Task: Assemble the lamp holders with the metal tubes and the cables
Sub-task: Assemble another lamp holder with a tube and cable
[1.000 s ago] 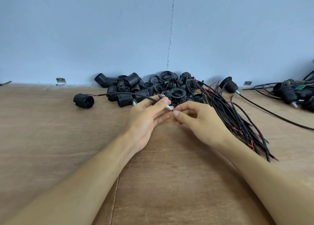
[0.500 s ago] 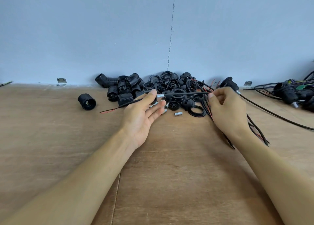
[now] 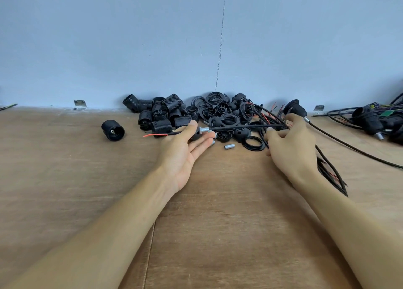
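Note:
A black cable [image 3: 239, 127] stretches level between my two hands above the wooden table [image 3: 218, 212]. A short threaded metal tube [image 3: 204, 129] sits on the cable just right of my left thumb. My left hand [image 3: 185, 144] lies palm up, and its thumb pinches the cable against the fingers beside the tube. The cable's bare red and black wire ends [image 3: 152, 134] stick out to the left. My right hand [image 3: 292, 144] grips the cable's other stretch with curled fingers. Black lamp holder parts [image 3: 165, 114] are piled by the wall behind my hands.
One lamp holder [image 3: 113, 129] lies apart at the left. Loose rings [image 3: 253, 142] and a spare metal tube [image 3: 229, 146] lie between my hands. A cable bundle [image 3: 331, 173] runs under my right wrist. Assembled holders [image 3: 368, 120] with cables sit at the far right.
My hands have moved apart. The right hand slid right along the cable, which now hangs taut, and the wire ends now stick out left of my left hand.

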`<state>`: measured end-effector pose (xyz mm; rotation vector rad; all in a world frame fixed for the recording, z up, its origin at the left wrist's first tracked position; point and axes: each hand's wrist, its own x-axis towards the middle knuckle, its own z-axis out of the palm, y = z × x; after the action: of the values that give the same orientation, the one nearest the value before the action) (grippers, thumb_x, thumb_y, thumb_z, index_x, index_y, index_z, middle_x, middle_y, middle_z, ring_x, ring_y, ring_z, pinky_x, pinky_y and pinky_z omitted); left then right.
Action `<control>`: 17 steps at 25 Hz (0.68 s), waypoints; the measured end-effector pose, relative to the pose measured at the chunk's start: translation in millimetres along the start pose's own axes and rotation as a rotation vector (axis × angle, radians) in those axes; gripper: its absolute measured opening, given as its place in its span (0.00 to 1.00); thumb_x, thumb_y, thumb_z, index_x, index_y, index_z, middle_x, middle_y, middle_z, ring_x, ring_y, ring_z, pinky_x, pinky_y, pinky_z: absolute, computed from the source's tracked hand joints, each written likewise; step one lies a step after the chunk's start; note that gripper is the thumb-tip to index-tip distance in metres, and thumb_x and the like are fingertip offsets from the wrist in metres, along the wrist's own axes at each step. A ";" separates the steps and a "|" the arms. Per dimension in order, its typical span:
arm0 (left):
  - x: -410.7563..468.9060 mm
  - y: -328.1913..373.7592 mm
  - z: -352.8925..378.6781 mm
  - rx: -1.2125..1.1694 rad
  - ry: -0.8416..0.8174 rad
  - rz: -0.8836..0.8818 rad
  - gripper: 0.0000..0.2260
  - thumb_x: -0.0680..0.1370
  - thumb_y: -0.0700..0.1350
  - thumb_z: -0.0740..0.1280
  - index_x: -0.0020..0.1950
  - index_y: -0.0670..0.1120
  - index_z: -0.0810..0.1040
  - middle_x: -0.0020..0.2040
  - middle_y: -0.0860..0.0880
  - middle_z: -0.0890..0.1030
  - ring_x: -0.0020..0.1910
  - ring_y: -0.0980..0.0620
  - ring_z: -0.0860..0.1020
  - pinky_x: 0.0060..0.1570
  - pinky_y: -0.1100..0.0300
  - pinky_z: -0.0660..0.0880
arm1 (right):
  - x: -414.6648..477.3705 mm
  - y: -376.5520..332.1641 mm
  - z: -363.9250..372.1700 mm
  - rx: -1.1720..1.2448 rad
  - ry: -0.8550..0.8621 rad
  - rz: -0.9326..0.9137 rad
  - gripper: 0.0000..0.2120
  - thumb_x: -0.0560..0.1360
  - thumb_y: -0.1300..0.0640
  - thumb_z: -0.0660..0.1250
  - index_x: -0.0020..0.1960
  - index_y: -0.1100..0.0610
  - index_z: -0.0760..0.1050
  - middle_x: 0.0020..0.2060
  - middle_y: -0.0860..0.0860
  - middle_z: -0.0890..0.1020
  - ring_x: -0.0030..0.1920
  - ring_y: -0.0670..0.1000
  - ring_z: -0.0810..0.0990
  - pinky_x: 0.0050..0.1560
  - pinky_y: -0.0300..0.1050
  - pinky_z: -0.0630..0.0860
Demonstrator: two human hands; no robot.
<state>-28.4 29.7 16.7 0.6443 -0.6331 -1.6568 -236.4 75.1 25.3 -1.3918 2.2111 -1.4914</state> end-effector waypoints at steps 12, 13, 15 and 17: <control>-10.3 -12.5 8.1 0.251 -0.167 -0.018 0.04 0.79 0.41 0.71 0.52 0.43 0.82 0.48 0.43 0.87 0.48 0.44 0.86 0.46 0.57 0.83 | -28.9 -18.5 15.0 0.037 -0.233 -0.420 0.06 0.79 0.53 0.70 0.55 0.48 0.83 0.40 0.43 0.86 0.30 0.39 0.80 0.44 0.44 0.80; -10.4 -12.9 8.2 0.262 -0.145 0.002 0.03 0.78 0.40 0.72 0.51 0.43 0.82 0.46 0.43 0.86 0.46 0.45 0.86 0.44 0.58 0.82 | -26.9 -17.7 13.2 0.020 -0.227 -0.406 0.05 0.78 0.52 0.70 0.53 0.48 0.83 0.38 0.42 0.85 0.29 0.41 0.80 0.42 0.44 0.80; -10.3 -12.0 8.4 0.243 -0.107 0.016 0.02 0.77 0.39 0.73 0.49 0.41 0.83 0.44 0.43 0.85 0.43 0.45 0.86 0.42 0.60 0.82 | -23.2 -15.7 10.2 -0.018 -0.196 -0.376 0.04 0.78 0.51 0.70 0.51 0.46 0.83 0.34 0.40 0.83 0.28 0.43 0.80 0.42 0.46 0.80; -8.9 -8.3 7.1 0.178 -0.069 0.007 0.01 0.77 0.37 0.73 0.47 0.40 0.83 0.42 0.43 0.85 0.41 0.46 0.86 0.41 0.60 0.82 | -20.4 -13.9 8.7 -0.050 -0.168 -0.346 0.04 0.78 0.49 0.69 0.51 0.45 0.82 0.33 0.39 0.82 0.29 0.42 0.80 0.44 0.47 0.80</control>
<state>-37.7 40.2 16.4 0.7133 -0.8386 -1.6332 -211.6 83.3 24.5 -1.9181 1.9949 -1.3571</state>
